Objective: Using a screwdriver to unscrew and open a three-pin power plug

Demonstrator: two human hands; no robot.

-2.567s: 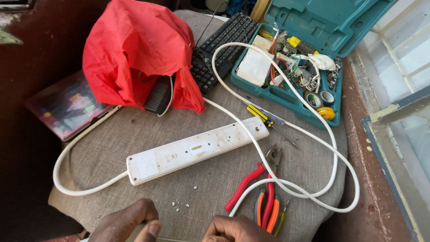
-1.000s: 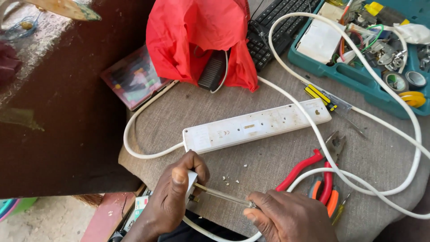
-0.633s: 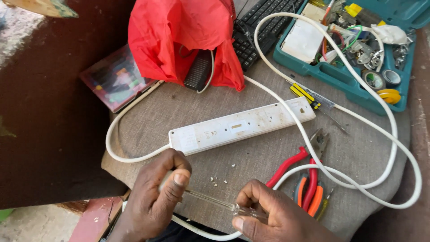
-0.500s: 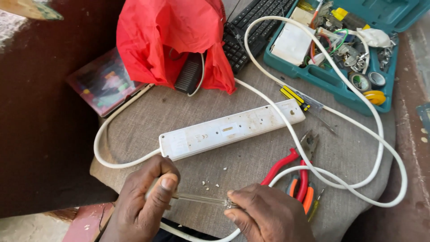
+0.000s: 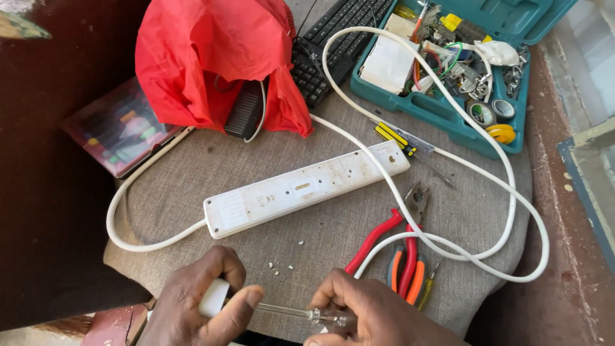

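Note:
My left hand (image 5: 195, 311) grips a white plug (image 5: 213, 298) at the bottom edge of the view. My right hand (image 5: 381, 317) holds a screwdriver (image 5: 291, 312) with a clear handle, and its thin shaft points left into the plug. A white power strip (image 5: 307, 189) lies on the grey cloth table just beyond both hands. Its white cable (image 5: 512, 211) loops wide to the right and comes back toward my right hand. Small white crumbs lie on the cloth between the strip and my hands.
Red-handled pliers (image 5: 378, 237) and an orange-handled tool (image 5: 407, 275) lie right of my hands. A yellow-black screwdriver (image 5: 397, 138) lies by an open teal toolbox (image 5: 442, 115) at the back right. A red bag (image 5: 205, 57), black keyboard (image 5: 333, 32) and pink case (image 5: 122, 128) fill the back left.
My view swung left and has come back right. Both hands have come up over the table edge and closer together, the left on the plug, the right on the screwdriver.

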